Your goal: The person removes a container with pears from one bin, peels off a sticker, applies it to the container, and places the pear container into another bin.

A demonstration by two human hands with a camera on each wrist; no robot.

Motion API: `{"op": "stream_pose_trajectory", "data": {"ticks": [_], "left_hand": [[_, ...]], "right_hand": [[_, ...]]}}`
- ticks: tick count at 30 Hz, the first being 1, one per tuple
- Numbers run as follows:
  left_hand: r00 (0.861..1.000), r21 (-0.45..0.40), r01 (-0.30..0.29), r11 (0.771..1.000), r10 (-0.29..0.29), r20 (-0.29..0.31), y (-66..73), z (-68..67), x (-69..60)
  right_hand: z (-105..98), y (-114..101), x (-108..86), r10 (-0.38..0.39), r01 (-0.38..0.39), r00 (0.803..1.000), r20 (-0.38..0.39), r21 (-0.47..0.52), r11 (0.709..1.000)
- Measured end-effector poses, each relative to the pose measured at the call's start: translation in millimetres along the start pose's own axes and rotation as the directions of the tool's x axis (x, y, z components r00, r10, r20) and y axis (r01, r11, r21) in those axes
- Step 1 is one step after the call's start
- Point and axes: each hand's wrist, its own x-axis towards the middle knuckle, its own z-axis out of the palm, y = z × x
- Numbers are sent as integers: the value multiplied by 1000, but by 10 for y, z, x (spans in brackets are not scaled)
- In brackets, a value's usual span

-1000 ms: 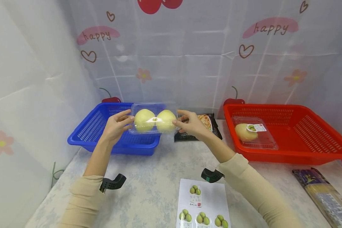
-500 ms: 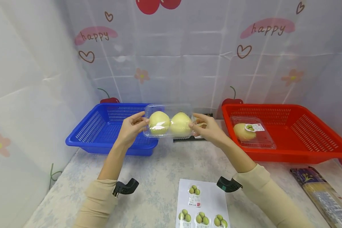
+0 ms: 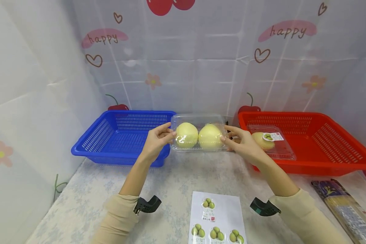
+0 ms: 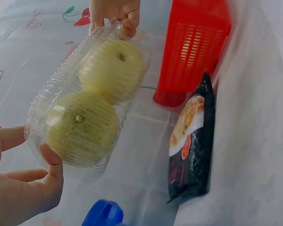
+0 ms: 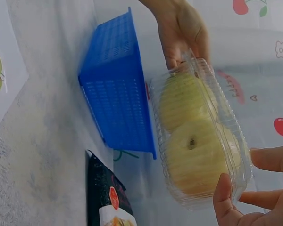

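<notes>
Plastic box (image 3: 198, 118) of fruit (image 3: 186, 135), left hand (image 3: 157, 139) and right hand (image 3: 243, 141) pinching its ends, curtain (image 3: 198, 47) reading "happy"

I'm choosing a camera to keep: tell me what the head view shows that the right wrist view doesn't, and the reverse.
Only the head view: the red plastic basket, the labelled clear box inside it, and the purple-topped packet.

Only the right wrist view: the red logo on the black food packet.

Both: the left hand and right hand pinching opposite ends of a clear plastic box with two yellow pears, the blue plastic basket, and the pear-label sheet.
</notes>
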Motion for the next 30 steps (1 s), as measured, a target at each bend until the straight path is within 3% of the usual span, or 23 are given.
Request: {"op": "stream_pose_trajectory", "data": {"ticks": [4, 17, 30], "left_hand": [[1000, -1, -6, 1000, 6, 12, -43, 84, 3], [998, 110, -40, 993, 33, 58, -149, 255, -39], [998, 332, -6, 943, -16, 62, -262, 386, -119]], "right_hand": [[-58, 45, -74, -8, 8, 1000, -5, -7, 1000], [-85, 194, -267, -11, 10, 1000, -28, -29, 1000], [-20, 371, -342, -2, 1, 998, -60, -15, 1000]]}}
